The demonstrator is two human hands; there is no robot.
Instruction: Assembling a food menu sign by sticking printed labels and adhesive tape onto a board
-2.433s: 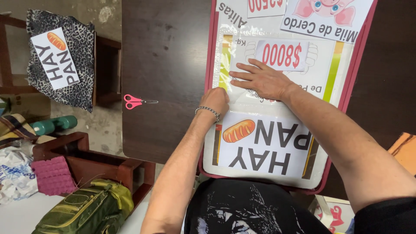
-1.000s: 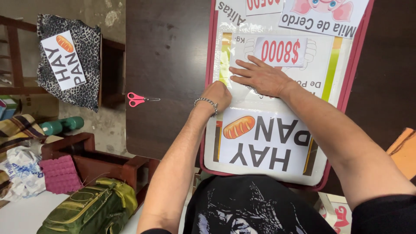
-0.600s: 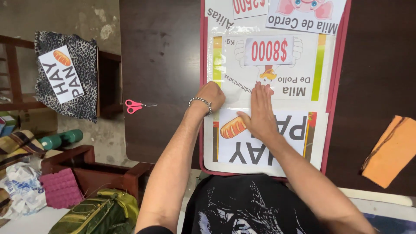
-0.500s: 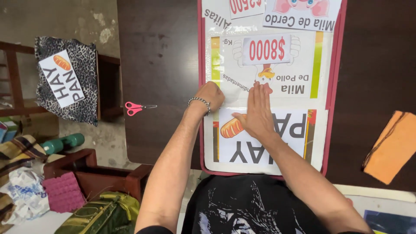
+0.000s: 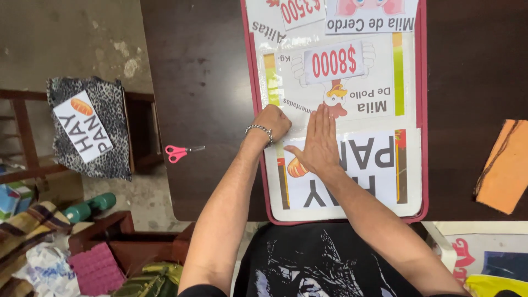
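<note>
A large sign board with a red rim [image 5: 422, 110] lies on a dark wooden table [image 5: 203, 82] in front of me. Printed paper sheets cover it: a price sheet with a cartoon chicken [image 5: 352, 82] and, nearer me, a sheet with big letters and a bread picture [image 5: 379, 170]. My left hand [image 5: 275, 121], a bracelet on its wrist, rests curled on the board's left side by the rim. My right hand [image 5: 319, 144] lies flat, fingers straight, across the seam where these two sheets meet. Neither hand holds anything that I can see.
Pink-handled scissors [image 5: 179, 152] lie near the table's left edge. An orange sheet [image 5: 503, 168] sits at the right. Left of the table, a wooden chair carries a leopard-print cloth [image 5: 110, 148] with a small sign. Green bottles [image 5: 91, 206], bags and a pink pad [image 5: 96, 269] clutter the floor.
My right hand slid from the price sheet towards me onto the seam above the lettered sheet. My left hand stayed at the board's left edge. The view shifted slightly.
</note>
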